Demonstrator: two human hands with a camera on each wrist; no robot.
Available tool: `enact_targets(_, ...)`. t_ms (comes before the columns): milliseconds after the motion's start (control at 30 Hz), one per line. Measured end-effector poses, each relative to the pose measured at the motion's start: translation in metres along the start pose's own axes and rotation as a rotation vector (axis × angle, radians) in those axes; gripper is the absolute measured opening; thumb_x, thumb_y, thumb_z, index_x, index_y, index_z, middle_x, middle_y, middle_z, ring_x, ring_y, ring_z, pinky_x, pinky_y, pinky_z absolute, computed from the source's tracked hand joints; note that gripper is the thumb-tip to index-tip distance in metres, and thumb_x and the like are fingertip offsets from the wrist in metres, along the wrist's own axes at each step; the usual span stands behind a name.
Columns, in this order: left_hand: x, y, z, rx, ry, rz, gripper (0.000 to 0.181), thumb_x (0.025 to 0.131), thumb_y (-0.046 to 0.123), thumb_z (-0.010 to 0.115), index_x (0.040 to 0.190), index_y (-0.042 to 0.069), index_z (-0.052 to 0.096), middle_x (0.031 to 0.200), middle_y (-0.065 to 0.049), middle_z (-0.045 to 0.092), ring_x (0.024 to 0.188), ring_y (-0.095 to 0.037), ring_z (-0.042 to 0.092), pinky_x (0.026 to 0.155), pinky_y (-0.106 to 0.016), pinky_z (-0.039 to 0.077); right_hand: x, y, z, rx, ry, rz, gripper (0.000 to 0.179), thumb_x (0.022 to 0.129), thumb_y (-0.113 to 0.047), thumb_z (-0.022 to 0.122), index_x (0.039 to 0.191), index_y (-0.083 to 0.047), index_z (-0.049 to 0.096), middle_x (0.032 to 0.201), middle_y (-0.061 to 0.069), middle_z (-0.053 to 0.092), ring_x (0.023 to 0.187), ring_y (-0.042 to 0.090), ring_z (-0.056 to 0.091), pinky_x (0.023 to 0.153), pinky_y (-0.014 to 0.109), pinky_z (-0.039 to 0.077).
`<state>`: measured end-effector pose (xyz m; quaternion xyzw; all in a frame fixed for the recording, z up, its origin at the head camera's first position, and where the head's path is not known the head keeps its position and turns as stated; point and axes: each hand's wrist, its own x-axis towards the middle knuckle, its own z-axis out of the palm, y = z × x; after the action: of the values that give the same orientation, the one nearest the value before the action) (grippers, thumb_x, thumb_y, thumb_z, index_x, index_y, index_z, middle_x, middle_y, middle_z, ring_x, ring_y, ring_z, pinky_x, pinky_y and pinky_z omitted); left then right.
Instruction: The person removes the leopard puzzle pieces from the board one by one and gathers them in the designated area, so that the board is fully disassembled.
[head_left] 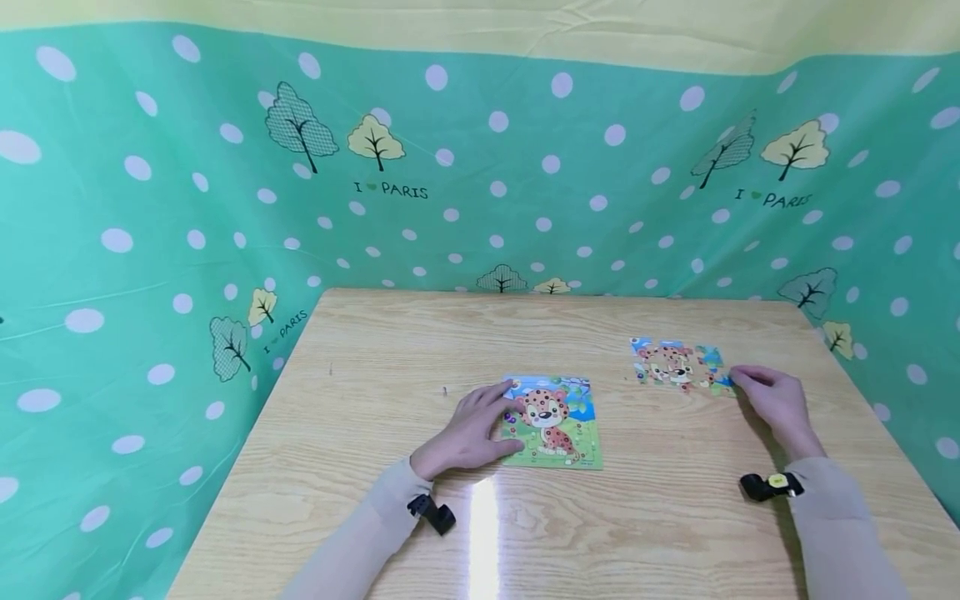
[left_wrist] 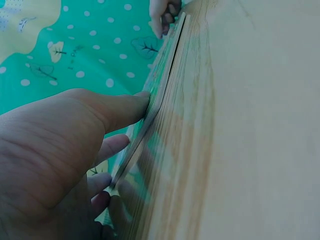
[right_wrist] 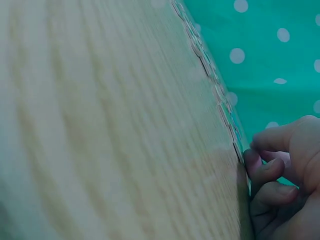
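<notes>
My L hand [head_left: 471,427] is resting on the leopard picture board's [head_left: 557,435] left side, thumb & fingers spreading apart. My R hand [head_left: 776,404] is holding curled fingers at the right edge of the leopard puzzle pcs [head_left: 671,372]; can't tell if it's pinching any. Board's lying mid-worktop [head_left: 337,458], pcs sitting farther back, to its right.

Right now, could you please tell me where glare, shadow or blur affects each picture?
Head view: a bright glare streak on the table below the leopard board, and a shadow beside the right sleeve; left wrist view: dim, with faint dark patches, reflection or shadow, beneath the fingers of the left hand; right wrist view: wood grain looks soft and blurred.
</notes>
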<state>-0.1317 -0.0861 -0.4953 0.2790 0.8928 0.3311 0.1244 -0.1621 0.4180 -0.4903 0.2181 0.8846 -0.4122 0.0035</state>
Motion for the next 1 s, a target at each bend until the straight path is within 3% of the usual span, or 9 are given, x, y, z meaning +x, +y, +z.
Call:
enact_targets(100,0.0,-0.001,0.0,0.002,-0.001,0.002,0.052,0.097,0.043,0.073,0.144,0.024,0.061,0.178,-0.009,0.024,0.163,-0.041,0.02,0.132,-0.066,0.012,0.0,0.002,0.0,-0.003,0.003,0.0,0.065,0.111,-0.045,0.047,0.154,0.003,0.051,0.16,0.032,0.048,0.144,0.048,0.046,0.095,0.036,0.056)
enact_targets(167,0.0,-0.001,0.0,0.003,0.0,0.002,0.052,0.097,0.043,0.073,0.144,0.024,0.061,0.178,-0.008,0.024,0.163,-0.041,0.02,0.132,-0.066,0.012,-0.001,0.002,0.0,-0.001,0.01,0.002,0.066,0.11,-0.047,0.047,0.154,0.002,0.052,0.159,0.031,0.049,0.135,0.042,0.051,0.08,0.02,0.051)
enact_targets(233,0.001,-0.001,-0.001,0.004,-0.001,0.002,0.052,0.097,0.043,0.073,0.144,0.024,0.061,0.178,-0.008,0.024,0.163,-0.041,0.02,0.132,-0.066,0.012,-0.002,0.001,0.0,0.01,0.022,0.009,0.068,0.11,-0.05,0.048,0.154,0.001,0.052,0.158,0.029,0.05,0.125,0.033,0.055,0.071,0.013,0.045)
enact_targets(500,0.001,-0.002,0.0,0.002,0.001,0.001,0.051,0.097,0.043,0.073,0.144,0.025,0.061,0.178,-0.008,0.024,0.163,-0.04,0.02,0.132,-0.066,0.012,-0.014,-0.017,0.009,0.041,0.044,-0.031,0.067,0.108,-0.054,0.052,0.152,-0.003,0.056,0.154,0.023,0.056,0.109,0.01,0.053,0.078,0.019,0.044)
enact_targets(633,0.001,-0.003,0.001,-0.004,0.004,-0.002,0.052,0.097,0.044,0.073,0.144,0.026,0.061,0.178,-0.007,0.024,0.163,-0.041,0.02,0.132,-0.066,0.012,-0.019,-0.028,0.015,0.08,0.041,-0.061,0.066,0.106,-0.054,0.058,0.149,-0.004,0.06,0.118,-0.006,0.07,0.098,0.001,0.054,0.076,0.019,0.047)
enact_targets(733,0.001,-0.003,0.001,-0.005,0.005,-0.003,0.052,0.096,0.044,0.073,0.144,0.025,0.062,0.178,-0.007,0.024,0.163,-0.041,0.02,0.132,-0.066,0.012,-0.024,-0.035,0.022,0.118,0.03,-0.1,0.062,0.106,-0.05,0.062,0.145,-0.002,0.062,0.094,-0.032,0.059,0.09,-0.002,0.058,0.071,0.016,0.05)
enact_targets(1000,0.002,-0.003,0.001,0.004,0.006,-0.006,0.053,0.096,0.044,0.073,0.144,0.025,0.061,0.178,-0.007,0.024,0.163,-0.04,0.02,0.132,-0.065,0.012,-0.036,-0.051,0.038,0.178,-0.022,-0.18,0.051,0.107,-0.038,0.065,0.141,0.001,0.064,0.089,-0.031,0.069,0.078,0.001,0.064,0.063,0.019,0.052)
